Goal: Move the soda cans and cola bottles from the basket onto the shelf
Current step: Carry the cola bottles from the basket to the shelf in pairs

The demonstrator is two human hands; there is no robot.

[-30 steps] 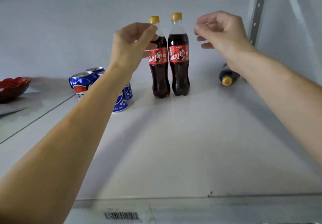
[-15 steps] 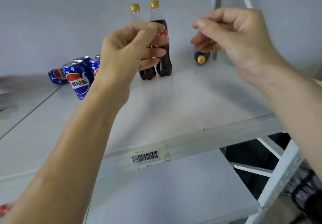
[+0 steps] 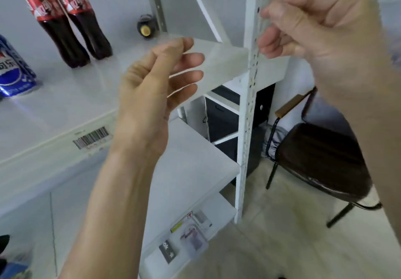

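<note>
both hands empty: left hand [image 3: 149, 87] and right hand [image 3: 321, 31] loosely curled, grasping nothing. two cola bottles [image 3: 65, 18] stood upright on shelf [image 3: 65, 105] beside a soda can [image 3: 13, 70].

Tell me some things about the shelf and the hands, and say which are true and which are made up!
1. Two cola bottles stand upright side by side on the shelf. True.
2. The left hand holds a bottle. False: it holds nothing.
3. A third bottle lies on its side further back. True.
4. The right hand holds a can. False: it is empty.
5. The blue can lies on the floor. False: it stands on the shelf.
</note>
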